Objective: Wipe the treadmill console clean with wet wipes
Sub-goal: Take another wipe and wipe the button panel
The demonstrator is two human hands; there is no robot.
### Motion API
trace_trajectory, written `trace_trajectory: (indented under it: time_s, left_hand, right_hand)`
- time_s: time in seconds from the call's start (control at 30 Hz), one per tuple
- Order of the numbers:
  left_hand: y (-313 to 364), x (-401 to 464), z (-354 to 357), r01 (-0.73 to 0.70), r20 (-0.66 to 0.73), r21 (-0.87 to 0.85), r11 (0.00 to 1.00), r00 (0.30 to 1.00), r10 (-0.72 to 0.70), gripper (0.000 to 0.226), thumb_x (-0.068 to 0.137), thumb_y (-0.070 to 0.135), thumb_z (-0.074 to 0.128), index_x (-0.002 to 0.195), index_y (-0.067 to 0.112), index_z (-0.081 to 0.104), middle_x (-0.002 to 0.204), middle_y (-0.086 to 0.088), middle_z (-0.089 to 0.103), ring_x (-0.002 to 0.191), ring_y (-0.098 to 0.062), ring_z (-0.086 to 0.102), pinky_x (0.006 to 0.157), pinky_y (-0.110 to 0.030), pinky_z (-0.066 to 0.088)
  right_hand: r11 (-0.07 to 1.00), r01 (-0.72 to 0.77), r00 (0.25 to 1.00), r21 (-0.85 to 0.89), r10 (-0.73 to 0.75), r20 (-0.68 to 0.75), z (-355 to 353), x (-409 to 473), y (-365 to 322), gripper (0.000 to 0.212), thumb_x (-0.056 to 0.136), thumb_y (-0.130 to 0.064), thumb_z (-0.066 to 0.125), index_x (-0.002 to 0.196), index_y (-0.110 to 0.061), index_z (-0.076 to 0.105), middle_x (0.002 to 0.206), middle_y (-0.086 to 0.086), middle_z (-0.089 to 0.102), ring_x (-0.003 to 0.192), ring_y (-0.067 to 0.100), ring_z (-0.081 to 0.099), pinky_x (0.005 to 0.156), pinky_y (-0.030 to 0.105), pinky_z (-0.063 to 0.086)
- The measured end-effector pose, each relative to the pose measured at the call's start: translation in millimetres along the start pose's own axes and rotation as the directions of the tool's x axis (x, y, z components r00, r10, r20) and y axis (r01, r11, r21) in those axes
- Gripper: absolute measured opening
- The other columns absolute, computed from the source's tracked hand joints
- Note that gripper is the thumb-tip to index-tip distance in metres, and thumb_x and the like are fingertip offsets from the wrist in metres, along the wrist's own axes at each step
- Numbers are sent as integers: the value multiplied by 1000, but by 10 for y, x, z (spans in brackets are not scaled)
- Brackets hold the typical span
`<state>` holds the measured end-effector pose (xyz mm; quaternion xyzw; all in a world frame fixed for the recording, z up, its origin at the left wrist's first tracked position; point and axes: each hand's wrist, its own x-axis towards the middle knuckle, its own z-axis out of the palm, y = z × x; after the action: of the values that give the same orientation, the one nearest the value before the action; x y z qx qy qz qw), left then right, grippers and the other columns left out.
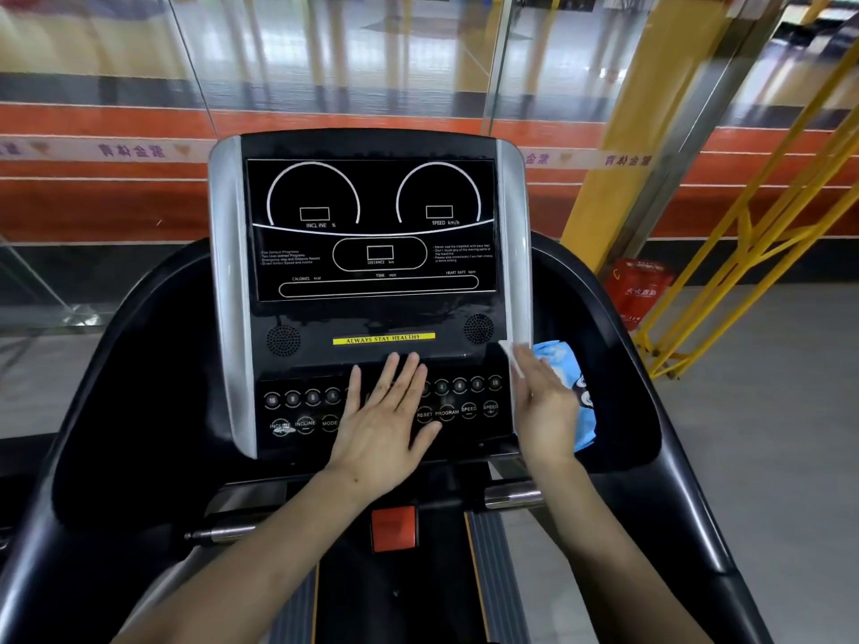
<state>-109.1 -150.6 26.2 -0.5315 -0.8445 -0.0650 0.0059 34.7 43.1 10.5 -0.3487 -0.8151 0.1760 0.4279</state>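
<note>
Head view looks down on the treadmill console, a tall black panel framed by silver side strips, with the dark display above and rows of round buttons below. It stands between the two curved black handrails, and past it is a glass wall with an orange-striped court floor; yellow railings and a red bag stand off to the right.

The blue wet wipes pack lies in the tray just right of the console, partly hidden by the right hand. That hand presses a white wipe against the lower end of the right silver strip; its fingers look fairly straight on the cloth, though how the thumb lies cannot be told. The left hand rests flat on the middle of the button panel, fingers straight and spread, holding nothing, apparently as a brace.

The wiping step seems to be in hand, at the console's right edge. The next move probably calls for running the wipe up that strip or across onto the black face, with light pressure over the buttons so none is pushed in.

For room: the strip's outer edge drops off toward the tray, so the wipe could slide off there. The display above is unobstructed, but the left hand covers the central buttons and must lift before they can be wiped.
</note>
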Motion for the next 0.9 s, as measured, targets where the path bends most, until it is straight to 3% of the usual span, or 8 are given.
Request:
trace_trajectory:
  time_s: [0.07,0.17,0.3,0.4,0.6,0.9]
  left_hand:
    - [16,-13,40,7,-32,1,1000,999,-7,79,104,66,12,167,20,-4,176,4,-11,160,-18,-22,129,-60,-9]
    - [31,-5,75,32,-40,13,999,999,-31,79,105,66,12,167,19,-2,176,3,-11,161,-20,-19,129,-63,-9]
    - [34,-1,90,37,-56,27,999,998,-35,78,105,65,13,168,19,4,176,3,-6,162,-20,-14,128,-65,-7]
    - [11,-5,105,32,-92,16,999,995,-30,78,105,65,15,168,19,6,177,4,-3,163,-18,-12,128,-66,-4]
    - [-65,-9,131,0,-97,42,999,995,4,82,104,65,23,168,18,3,177,1,-3,163,-18,-9,129,-66,-2]
    - [-135,-29,174,56,-114,74,996,992,-47,84,103,64,27,168,16,5,177,1,-4,163,-19,-9,129,-66,-1]
  right_hand:
    - [973,203,978,-114,-196,65,148,-54,104,47,85,14,77,129,-1,71,129,16,74,118,32,73,112,39,49]
    - [925,310,943,-220,-271,191,296,-215,203,59,83,14,77,139,3,62,145,20,62,137,32,60,122,44,40]
    - [897,297,930,-327,-195,310,279,-514,171,63,106,-32,53,159,-2,38,169,16,31,159,26,27,131,47,18]
    - [899,270,922,-345,-138,362,205,-664,184,69,108,-45,40,163,-4,31,173,14,23,162,22,17,132,49,12]
    - [906,215,912,-365,-53,407,211,-727,153,72,109,-50,26,167,-10,14,177,8,6,164,20,3,133,49,4]
    - [934,155,920,-322,-18,392,323,-720,38,73,110,-50,26,168,-9,8,177,8,1,164,20,-5,133,50,5]
